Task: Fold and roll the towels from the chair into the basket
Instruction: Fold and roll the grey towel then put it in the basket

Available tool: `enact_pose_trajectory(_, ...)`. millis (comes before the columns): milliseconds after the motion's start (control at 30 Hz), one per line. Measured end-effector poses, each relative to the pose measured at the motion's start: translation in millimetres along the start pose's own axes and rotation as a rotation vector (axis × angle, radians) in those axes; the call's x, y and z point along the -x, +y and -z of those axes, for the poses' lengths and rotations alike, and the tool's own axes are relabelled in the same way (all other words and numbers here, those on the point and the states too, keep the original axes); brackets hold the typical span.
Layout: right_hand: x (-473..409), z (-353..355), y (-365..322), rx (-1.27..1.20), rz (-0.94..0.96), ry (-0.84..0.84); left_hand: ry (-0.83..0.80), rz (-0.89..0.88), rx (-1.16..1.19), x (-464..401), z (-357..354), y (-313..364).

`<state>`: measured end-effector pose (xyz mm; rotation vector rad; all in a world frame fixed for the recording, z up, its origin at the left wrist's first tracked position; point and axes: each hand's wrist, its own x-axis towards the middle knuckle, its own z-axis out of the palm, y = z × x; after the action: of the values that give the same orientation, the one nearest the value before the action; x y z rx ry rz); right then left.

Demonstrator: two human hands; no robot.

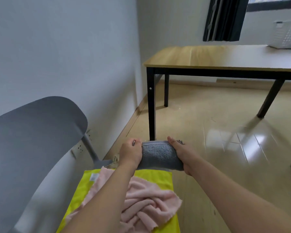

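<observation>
Here both hands close on one rolled grey towel (160, 155), held low and just right of centre in the frame. The left hand (131, 153) has its grip curled shut over the roll's left end, fingers wrapped onto the far side. The right hand (181, 153) clamps the right end, fingers laid along the top and the thumb hidden beneath. The roll is a thick, stubby cylinder of nubbly terry cloth, with a smooth, flat hem band running along its far upper edge. At its right end a small patch of patterned weave pokes out past the fingertips.

Below the roll, toward the bottom of the frame, two more towels lie on the chair (37, 132). A yellow towel (158, 179) is spread flat, smooth and bright, with a small white label near its upper left corner. On top of it sits a pink towel (146, 204), soft and fleecy, crumpled into loose folds. That makes three towels in all.

The chair has a rounded grey plastic backrest filling the lower left, carried on a grey metal tube.

Farther out, in the upper right, one worktop (208, 56) stands with a pale wood-grain top and black metal legs. At its far right end rests one white plastic basket (286, 34) with perforated walls, well apart from the hands. The floor is glossy tan planks.
</observation>
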<state>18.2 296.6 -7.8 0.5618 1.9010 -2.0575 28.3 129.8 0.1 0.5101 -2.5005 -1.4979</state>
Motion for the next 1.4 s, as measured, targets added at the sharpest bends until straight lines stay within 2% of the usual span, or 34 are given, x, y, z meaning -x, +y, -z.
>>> enact_pose_trajectory(167, 14, 12, -77, -0.025, -0.085, 0.045, -0.076, -0.004, -0.069, -20, 12, 76)
enact_pose_trajectory(333, 81, 25, -236, 0.008, -0.074, 0.122, -0.114, 0.038, 0.000, -19, 72, 243)
enact_pose_trajectory(467, 148, 42, -336, 0.042, -0.065, 0.153, -0.128, 0.006, 0.022, 8, 119, 361)
enact_pose_trajectory(633, 234, 84, -403, 0.036, -0.106, 0.172, -0.187, -0.012, 0.010, 67, 143, 449)
enact_pose_trajectory(867, 249, 172, -438, -0.140, -0.117, 0.174, -0.161, -0.035, 0.033, 100, 84, 518)
enact_pose_trajectory(1033, 231, 251, -477, -0.183, -0.156, 0.077, -0.074, -0.074, 0.031, 102, 19, 574)
enact_pose_trajectory(1233, 189, 308, -524, -0.013, -0.038, 0.132, -0.052, -0.073, 0.039, 94, -40, 626)
enact_pose_trajectory(1400, 152, 364, -536, -0.076, 0.051, 0.188, -0.116, -0.092, 0.073, 77, -106, 658)
